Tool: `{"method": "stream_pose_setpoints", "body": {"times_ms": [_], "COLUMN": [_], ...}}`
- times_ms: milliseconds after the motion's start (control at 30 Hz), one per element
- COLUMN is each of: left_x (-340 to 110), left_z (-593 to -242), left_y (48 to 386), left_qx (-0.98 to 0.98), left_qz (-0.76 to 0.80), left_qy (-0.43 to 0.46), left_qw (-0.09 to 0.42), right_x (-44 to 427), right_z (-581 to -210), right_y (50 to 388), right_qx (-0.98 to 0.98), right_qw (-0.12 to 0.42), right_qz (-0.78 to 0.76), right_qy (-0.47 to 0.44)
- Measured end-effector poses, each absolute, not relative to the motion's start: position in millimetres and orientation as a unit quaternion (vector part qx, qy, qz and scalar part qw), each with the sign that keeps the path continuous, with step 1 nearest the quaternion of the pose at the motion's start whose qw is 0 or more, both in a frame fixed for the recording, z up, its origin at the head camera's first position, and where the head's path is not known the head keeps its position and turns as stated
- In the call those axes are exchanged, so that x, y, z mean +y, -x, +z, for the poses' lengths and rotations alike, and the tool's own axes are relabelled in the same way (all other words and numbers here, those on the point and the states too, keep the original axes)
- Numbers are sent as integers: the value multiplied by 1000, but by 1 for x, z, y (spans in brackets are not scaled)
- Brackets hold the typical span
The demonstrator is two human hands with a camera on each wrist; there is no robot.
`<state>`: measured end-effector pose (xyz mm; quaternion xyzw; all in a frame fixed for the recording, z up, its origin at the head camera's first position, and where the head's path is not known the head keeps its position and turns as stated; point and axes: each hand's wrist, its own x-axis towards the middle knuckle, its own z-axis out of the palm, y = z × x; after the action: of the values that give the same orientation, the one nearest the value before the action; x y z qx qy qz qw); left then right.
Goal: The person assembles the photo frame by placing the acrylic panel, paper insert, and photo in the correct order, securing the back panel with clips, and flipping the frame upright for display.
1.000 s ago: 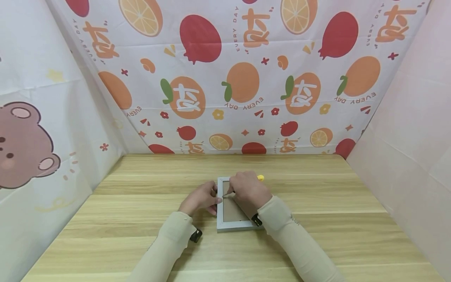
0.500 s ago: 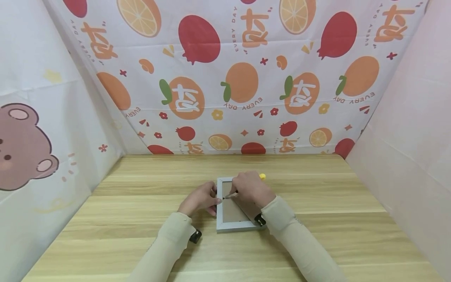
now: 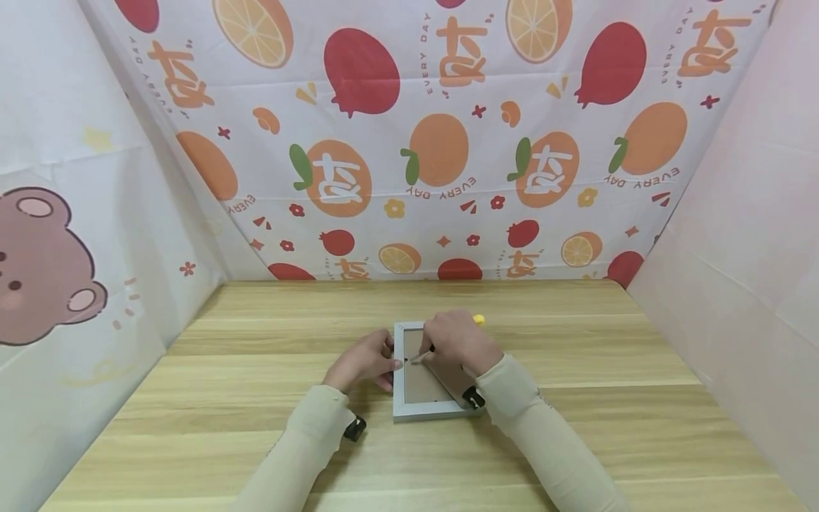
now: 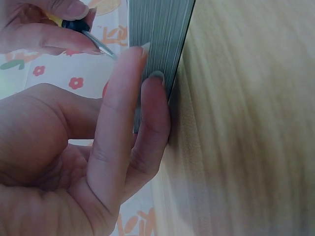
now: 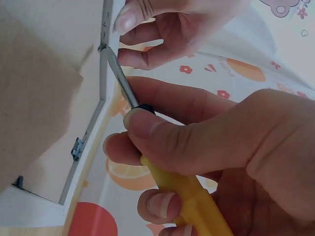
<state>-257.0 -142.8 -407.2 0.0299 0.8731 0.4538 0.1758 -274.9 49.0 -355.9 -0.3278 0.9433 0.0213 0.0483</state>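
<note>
A picture frame [image 3: 399, 387] lies back side up on the table, its brown backing board [image 3: 421, 387] and angled easel flap [image 5: 34, 93] showing. My left hand [image 3: 365, 363] holds the frame's left side, thumb on the rim and fingertips against the outer edge. Over the board, my right hand [image 3: 461, 341] grips a screwdriver [image 5: 184, 194] with a yellow handle. Its flat metal tip sits close to a small metal tab [image 5: 102, 47] at the inner rim; whether they touch I cannot tell. Another tab [image 5: 76, 149] sits farther along the rim. My right hand hides the frame's upper right part.
The wood-grain table [image 3: 288, 313] extends around the frame on all sides. A fruit-print cloth [image 3: 441, 149] hangs behind it, with pale cloth walls [image 3: 736, 249] at left and right. A black wrist strap piece [image 3: 473, 397] hangs close above the frame.
My right hand and the screwdriver have shifted slightly right, drawing the tip back from the left rim. A dark tab now shows there. My left hand and the frame stay put.
</note>
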Motion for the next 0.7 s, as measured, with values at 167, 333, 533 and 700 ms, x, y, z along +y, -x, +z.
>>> {"method": "stream_pose_setpoints", "body": {"times_ms": [167, 333, 533, 700], "left_x": [-143, -143, -143, -142], "left_z": [-408, -409, -408, -408], "left_y": [257, 257, 257, 256], "left_qx": [872, 871, 873, 874], "left_qz": [457, 459, 456, 454], "left_qy": [-31, -30, -28, -29], "left_qw": [175, 173, 173, 173], "right_x": [54, 61, 69, 74], "right_z": [-349, -340, -333, -331], "right_y": [270, 261, 251, 243], "right_qx": [943, 944, 942, 940], "right_qw": [68, 88, 84, 98], "right_qz": [2, -15, -21, -27], "right_qy": [325, 318, 323, 326]}}
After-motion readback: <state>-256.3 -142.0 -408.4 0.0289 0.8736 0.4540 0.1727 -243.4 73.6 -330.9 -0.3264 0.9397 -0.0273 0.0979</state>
